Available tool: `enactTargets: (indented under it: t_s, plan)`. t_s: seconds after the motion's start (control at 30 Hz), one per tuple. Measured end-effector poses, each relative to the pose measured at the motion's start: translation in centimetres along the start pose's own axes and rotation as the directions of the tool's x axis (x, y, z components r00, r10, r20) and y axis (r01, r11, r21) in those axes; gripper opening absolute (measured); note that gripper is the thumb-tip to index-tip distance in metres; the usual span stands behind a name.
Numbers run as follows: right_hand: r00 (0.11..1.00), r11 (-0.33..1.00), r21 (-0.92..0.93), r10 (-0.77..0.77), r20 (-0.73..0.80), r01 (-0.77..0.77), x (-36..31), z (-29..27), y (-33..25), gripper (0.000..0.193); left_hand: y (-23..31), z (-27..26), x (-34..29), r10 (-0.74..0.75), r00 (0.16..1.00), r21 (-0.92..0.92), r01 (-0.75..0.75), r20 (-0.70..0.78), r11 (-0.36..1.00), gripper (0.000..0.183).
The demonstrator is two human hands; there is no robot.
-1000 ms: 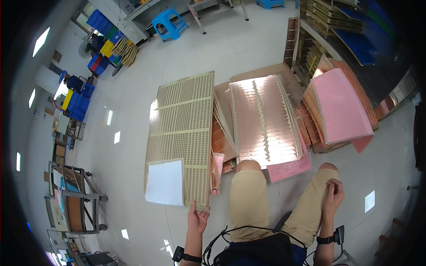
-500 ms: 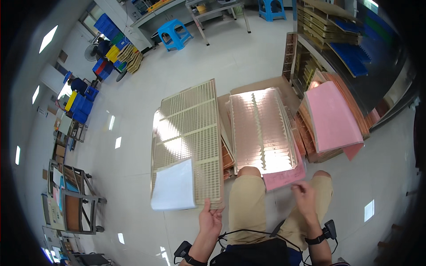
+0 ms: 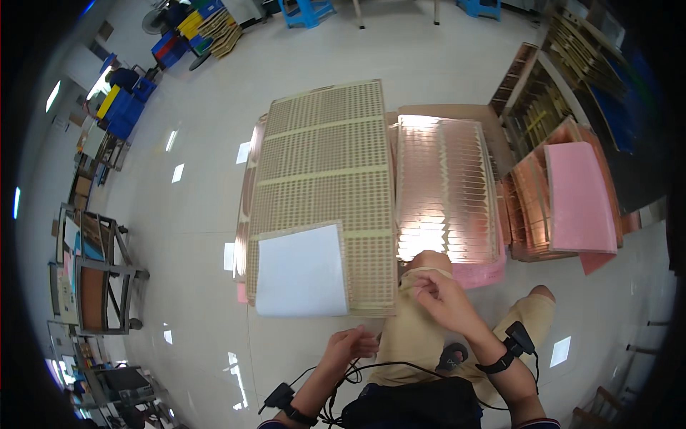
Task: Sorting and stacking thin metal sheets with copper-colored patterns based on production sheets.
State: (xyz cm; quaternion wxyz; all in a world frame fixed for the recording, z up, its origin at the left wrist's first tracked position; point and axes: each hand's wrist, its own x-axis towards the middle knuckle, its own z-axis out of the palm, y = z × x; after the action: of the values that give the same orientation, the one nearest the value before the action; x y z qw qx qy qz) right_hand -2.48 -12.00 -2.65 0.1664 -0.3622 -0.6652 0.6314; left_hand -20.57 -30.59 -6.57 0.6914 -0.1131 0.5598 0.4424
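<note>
My left hand (image 3: pixel 351 344) is off the panel, just below its near edge, fingers stretched out with nothing in them. A large pale-gold perforated panel (image 3: pixel 321 196) with rows of small holes lies on top of the left stack. On its near left part lies a white sheet (image 3: pixel 302 275). My right hand (image 3: pixel 441 297) is over my left knee, near the close end of a shiny copper-coloured panel (image 3: pixel 444 193) on the middle stack. Its fingers are bent and pressed together; whether they hold anything is hidden.
A pink sheet (image 3: pixel 580 193) lies over a stack of copper panels (image 3: pixel 527 207) at the right. Beyond it is a rack (image 3: pixel 536 93) of panels. Wheeled carts (image 3: pixel 107 286) stand at the left. Blue stools (image 3: pixel 307 11) are at the far side. A seated person (image 3: pixel 123 75) is at the far left.
My left hand has come away from the perforated panel's near edge. My right hand has moved left, from beside the pink sheet to over my left knee. The view has shifted.
</note>
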Motion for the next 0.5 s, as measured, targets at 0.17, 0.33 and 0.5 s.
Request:
enactTargets:
  t_s: [0.17, 0.33, 0.5]
  plan:
    - [0.953, 0.877, 0.420, 0.291, -0.084, -0.231, 2.6, 3.4, 3.6, 0.042, 3.9, -8.7, -3.2, 0.842, 0.286, 0.518, -0.684, -0.457, 0.514, 0.024]
    - [0.868, 0.712, 0.532, 0.488, 0.095, -0.458, 4.8, 6.5, 4.3, 0.041, 9.6, -14.7, -1.7, 0.940, 0.056, 0.856, -0.399, -0.336, 0.329, 0.032]
    - [0.842, 0.619, 0.678, 0.540, 0.000, -0.397, 5.7, 7.8, 3.8, 0.045, 11.5, -16.9, 0.0, 0.943, 0.196, 0.916, -0.250, -0.270, 0.314, 0.041]
